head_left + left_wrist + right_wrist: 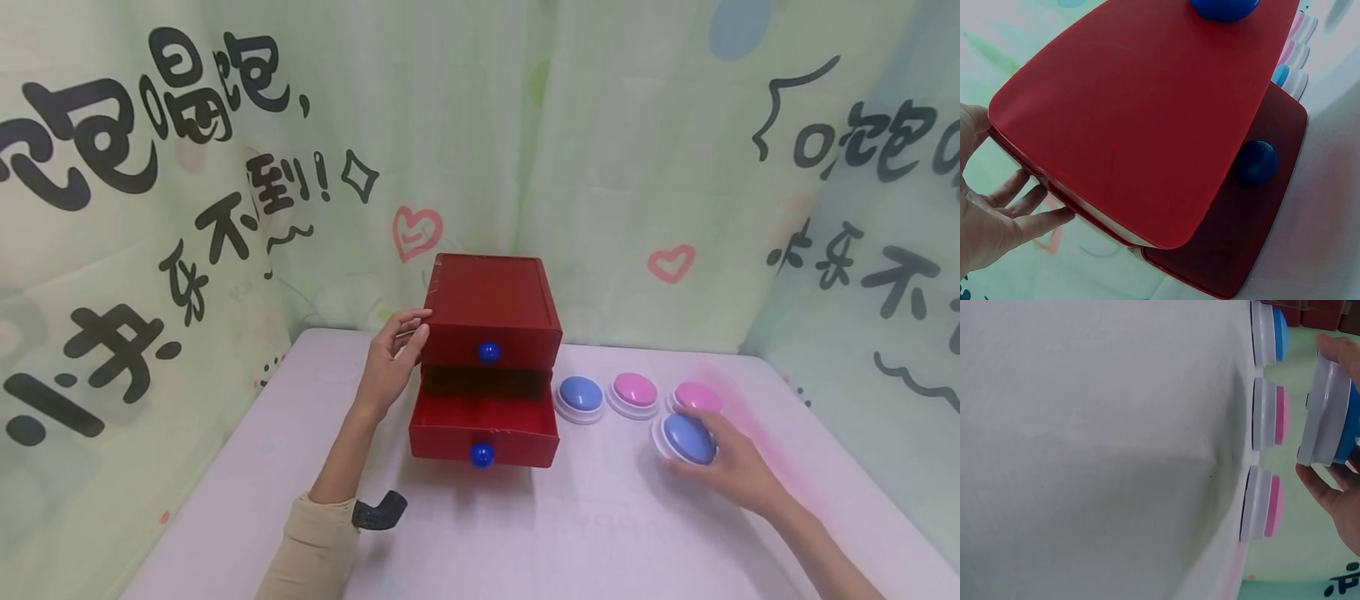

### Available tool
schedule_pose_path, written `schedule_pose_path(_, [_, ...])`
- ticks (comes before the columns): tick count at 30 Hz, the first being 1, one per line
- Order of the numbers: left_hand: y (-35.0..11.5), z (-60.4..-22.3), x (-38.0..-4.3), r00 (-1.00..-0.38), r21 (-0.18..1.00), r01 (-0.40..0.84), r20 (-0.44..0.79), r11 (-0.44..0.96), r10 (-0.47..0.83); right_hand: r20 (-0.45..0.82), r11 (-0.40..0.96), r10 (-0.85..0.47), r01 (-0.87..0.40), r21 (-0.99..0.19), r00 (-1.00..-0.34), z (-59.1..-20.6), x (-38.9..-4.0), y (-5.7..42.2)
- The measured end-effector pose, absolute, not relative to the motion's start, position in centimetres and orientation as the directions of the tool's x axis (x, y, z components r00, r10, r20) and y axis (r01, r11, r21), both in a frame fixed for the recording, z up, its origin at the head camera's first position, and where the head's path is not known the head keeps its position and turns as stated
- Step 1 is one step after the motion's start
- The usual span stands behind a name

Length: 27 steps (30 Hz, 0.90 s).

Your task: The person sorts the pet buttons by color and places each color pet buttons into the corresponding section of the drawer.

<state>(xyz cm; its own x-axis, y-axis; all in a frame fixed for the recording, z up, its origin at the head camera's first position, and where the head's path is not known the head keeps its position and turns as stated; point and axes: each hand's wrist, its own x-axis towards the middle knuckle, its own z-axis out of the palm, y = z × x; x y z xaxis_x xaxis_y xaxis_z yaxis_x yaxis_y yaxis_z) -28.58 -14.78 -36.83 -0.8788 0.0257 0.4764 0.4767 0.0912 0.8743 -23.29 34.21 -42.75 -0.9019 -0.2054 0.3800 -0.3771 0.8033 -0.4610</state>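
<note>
A small red drawer cabinet (491,292) stands upright at the middle back of the table. Its lower drawer (446,443) is pulled out, and the inside that shows holds nothing; the upper one is closed. My left hand (392,360) rests against the cabinet's left side, fingers fairly straight in the left wrist view, fingertips on the red wall (1041,174). On the right, my right hand (738,471) grips a blue push button (690,438) by its white round base, thumb on one side and fingers on the other. In the right wrist view this button is lifted above the tabletop.
Right of the cabinet stand another blue button (581,393) and two pink buttons, one (635,389) in the middle and one (698,397) partly behind the held button. Blue round knobs (482,455) stick out from the drawer fronts. A printed curtain (600,167) surrounds the white table (585,533).
</note>
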Motion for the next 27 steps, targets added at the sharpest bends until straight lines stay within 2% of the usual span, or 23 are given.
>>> schedule_pose_path(10, [-14.8, -36.9, -28.4, -0.878, 0.874, 0.478, 0.479, 0.089, 0.021, 0.443, 0.749, -0.162, -0.402, -0.527, -0.882, -41.5, -23.6, 31.7])
schedule_pose_path(22, [-14.7, -36.8, -28.5, -0.880, 0.876, 0.474, 0.474, 0.083, 0.028, 0.430, 0.740, -0.200, -0.424, -0.522, -0.880, -40.3, -23.2, 28.6])
schedule_pose_path(27, [-14.7, -36.7, -28.5, -0.881, 0.877, 0.474, 0.473, 0.084, 0.027, 0.460, 0.722, -0.219, -0.460, -0.517, -0.861, -40.0, -23.0, 28.0])
